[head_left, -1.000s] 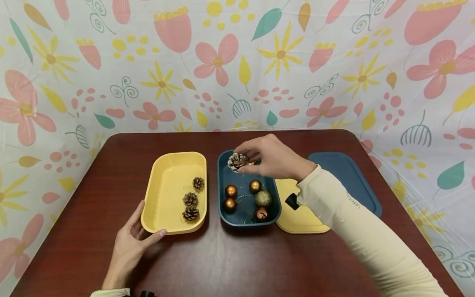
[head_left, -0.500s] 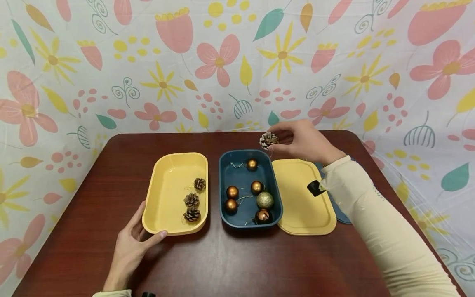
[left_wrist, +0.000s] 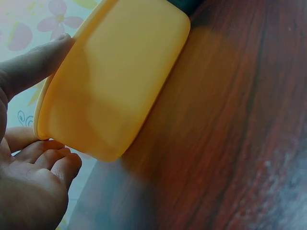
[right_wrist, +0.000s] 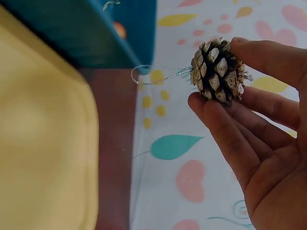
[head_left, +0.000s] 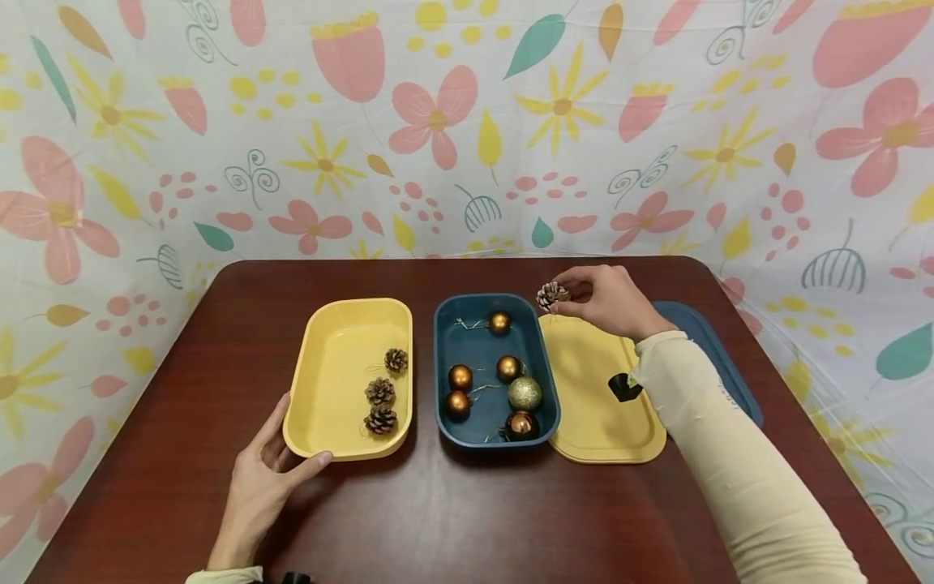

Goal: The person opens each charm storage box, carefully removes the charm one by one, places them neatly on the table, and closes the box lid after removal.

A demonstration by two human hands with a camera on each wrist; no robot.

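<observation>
The right hand (head_left: 611, 302) pinches a pine cone (head_left: 552, 297) between thumb and fingers, in the air near the far end of the yellow lid (head_left: 584, 381). A thread loop (right_wrist: 178, 74) extends from the cone. The left hand (head_left: 259, 483) grips the near left corner of the yellow tray (head_left: 328, 381). Three further cones (head_left: 380, 392) lie along its right side. The adjacent blue tray (head_left: 474, 345) contains six balls (head_left: 524, 393).

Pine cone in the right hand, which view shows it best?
The right wrist view: the pine cone is large there, its pale-tipped scales and silvery loop clear, pinched by the right hand. The head view shows it small, in less detail; the left wrist view doesn't show it.
</observation>
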